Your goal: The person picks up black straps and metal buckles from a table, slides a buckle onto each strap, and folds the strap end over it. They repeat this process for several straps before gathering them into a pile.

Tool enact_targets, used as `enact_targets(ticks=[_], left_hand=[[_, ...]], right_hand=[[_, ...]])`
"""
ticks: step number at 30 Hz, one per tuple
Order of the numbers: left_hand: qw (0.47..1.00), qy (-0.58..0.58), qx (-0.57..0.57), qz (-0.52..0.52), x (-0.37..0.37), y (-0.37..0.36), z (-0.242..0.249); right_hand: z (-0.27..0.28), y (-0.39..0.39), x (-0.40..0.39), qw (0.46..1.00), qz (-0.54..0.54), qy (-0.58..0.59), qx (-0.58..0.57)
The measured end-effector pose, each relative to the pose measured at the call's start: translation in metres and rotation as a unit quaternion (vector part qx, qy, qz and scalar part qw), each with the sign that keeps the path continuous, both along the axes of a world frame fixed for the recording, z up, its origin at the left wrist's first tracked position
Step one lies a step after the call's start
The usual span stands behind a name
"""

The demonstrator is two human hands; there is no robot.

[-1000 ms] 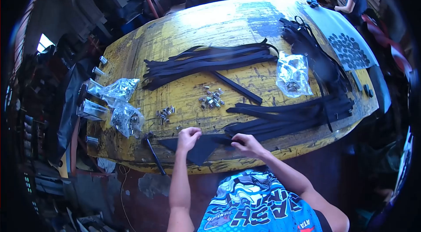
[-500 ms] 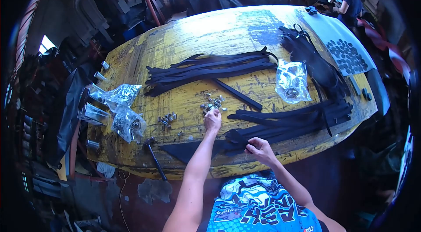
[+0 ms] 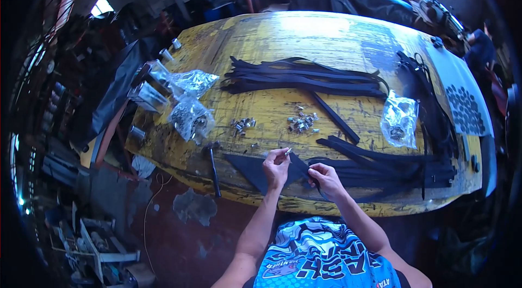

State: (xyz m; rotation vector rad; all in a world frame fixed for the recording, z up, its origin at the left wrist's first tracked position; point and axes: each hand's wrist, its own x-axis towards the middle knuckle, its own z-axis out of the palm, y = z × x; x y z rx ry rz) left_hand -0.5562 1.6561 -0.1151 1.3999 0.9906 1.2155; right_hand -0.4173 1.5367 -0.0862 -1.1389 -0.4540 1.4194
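Note:
My left hand (image 3: 277, 167) is closed, its fingertips pinching a small shiny metal fitting (image 3: 288, 152) over the near part of the table. Just to its right, my right hand (image 3: 328, 179) grips the end of a black strap (image 3: 309, 172) between thumb and fingers. Beyond my hands lies a pile of similar silver fittings (image 3: 302, 122), with a smaller cluster of fittings (image 3: 242, 126) to its left. A dark, flat piece of material (image 3: 247, 171) rests under and beside my left hand. More black straps (image 3: 375, 171) are bundled right of my right hand.
A hammer (image 3: 214, 171) lies at the near left edge of the worn yellow table (image 3: 261, 38). Plastic bags (image 3: 190, 119) and metal containers (image 3: 147, 97) stand left. Another clear bag (image 3: 399, 119), a long strap bundle (image 3: 304, 77) and dark discs (image 3: 465, 111) lie farther off. A person (image 3: 479, 48) is at far right.
My left hand has pulled back from the fitting pile with one fitting pinched in its fingers, coming near my right hand. The strap end in my right hand is raised. The view has shifted left.

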Motion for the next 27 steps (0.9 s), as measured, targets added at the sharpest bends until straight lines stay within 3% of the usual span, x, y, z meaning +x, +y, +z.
enact_targets(ticks=[6, 16, 24, 27], left_hand=[[0.998, 0.011, 0.05, 0.027, -0.004, -0.013, 0.008], [0.965, 0.104, 0.206, 0.125, 0.005, -0.015, 0.02], [0.96, 0.122, 0.212, 0.134, 0.0, -0.026, 0.034], [0.968, 0.105, 0.176, 0.142, -0.002, -0.032, 0.028]], right_hand=[[-0.001, 0.007, -0.005, 1.0, 0.01, -0.025, 0.001], [0.01, 0.019, -0.004, 0.993, 0.06, 0.072, 0.072], [0.014, 0.029, -0.004, 0.972, 0.144, 0.152, 0.108], [0.02, 0.031, -0.009, 0.983, 0.16, 0.044, 0.072]])
